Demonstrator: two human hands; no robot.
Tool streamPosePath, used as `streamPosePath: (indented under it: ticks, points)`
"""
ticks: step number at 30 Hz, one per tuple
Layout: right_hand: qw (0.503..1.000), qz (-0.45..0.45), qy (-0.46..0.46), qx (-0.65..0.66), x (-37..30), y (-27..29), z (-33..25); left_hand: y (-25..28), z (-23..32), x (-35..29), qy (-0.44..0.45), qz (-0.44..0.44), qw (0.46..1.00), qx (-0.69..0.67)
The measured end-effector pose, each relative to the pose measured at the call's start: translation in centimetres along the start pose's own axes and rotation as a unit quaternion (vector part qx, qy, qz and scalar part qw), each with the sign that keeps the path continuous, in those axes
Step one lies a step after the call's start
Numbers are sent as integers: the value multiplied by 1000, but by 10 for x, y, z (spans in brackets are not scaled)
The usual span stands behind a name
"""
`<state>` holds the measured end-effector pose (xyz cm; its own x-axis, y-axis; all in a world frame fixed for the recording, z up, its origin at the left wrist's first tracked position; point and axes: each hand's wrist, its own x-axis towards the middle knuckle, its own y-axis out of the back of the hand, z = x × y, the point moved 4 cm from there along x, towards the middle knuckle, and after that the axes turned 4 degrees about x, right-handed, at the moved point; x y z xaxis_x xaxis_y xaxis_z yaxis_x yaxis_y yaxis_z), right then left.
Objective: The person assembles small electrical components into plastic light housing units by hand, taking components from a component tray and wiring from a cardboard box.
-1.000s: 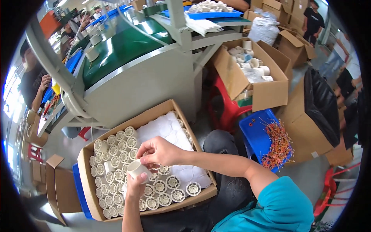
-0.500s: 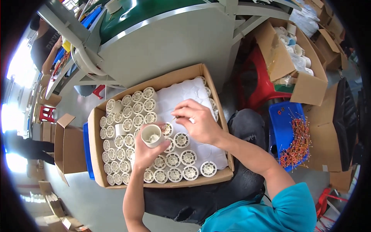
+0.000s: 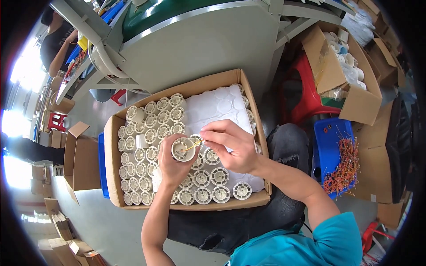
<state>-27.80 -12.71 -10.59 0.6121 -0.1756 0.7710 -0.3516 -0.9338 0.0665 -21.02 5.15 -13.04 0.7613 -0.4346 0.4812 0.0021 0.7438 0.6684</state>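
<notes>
My left hand (image 3: 170, 167) is wrapped round a white plastic cup-shaped housing (image 3: 178, 146), its open end facing up. Thin yellow wires (image 3: 195, 144) run from inside that housing over its rim to my right hand (image 3: 235, 148), whose thumb and fingertips pinch their ends. Both hands are above a shallow cardboard box (image 3: 222, 205) resting by my lap. Rows of similar white round housings (image 3: 201, 178) with spoked ends fill much of it, standing on a white padded sheet (image 3: 217, 104) that shows bare at the upper right.
A blue bin (image 3: 320, 159) at the right holds a heap of orange-red wires (image 3: 344, 164). Behind it, a red stool (image 3: 301, 91) supports a carton (image 3: 325, 73) of white parts. A grey machine frame (image 3: 199, 53) stands ahead. Another person (image 3: 55, 46) works at the far left.
My left hand has tilted the housing and moved it slightly up and right. My right hand has turned, and the yellow wires now stretch between its fingertips and the housing. The whole view has shifted slightly.
</notes>
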Motion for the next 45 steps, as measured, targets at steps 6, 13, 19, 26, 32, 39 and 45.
streamPosePath:
  ticks: [6,13,19,26,32,39,45]
  points:
    - [1000,-17,8,-6,-3,-4,1,-1,1,-1,-6,-10,1000,7]
    - [997,-70,-28,-27,-13,-18,5,-5,10,-3,-66,-28,995,67]
    - [989,-88,-112,-29,-18,-27,10,-11,14,-4,-99,-33,992,77]
    - [976,-134,-174,8,-17,-26,16,-12,19,-6,-105,-46,990,82]
    - [970,-135,-202,-26,-20,-25,17,-12,19,-5,-97,-55,991,75]
    - [948,-150,-275,59,-23,-27,27,-13,21,-6,-47,-64,997,5]
    - [953,-134,-265,57,-25,-31,24,-14,18,-7,-26,-90,996,-8]
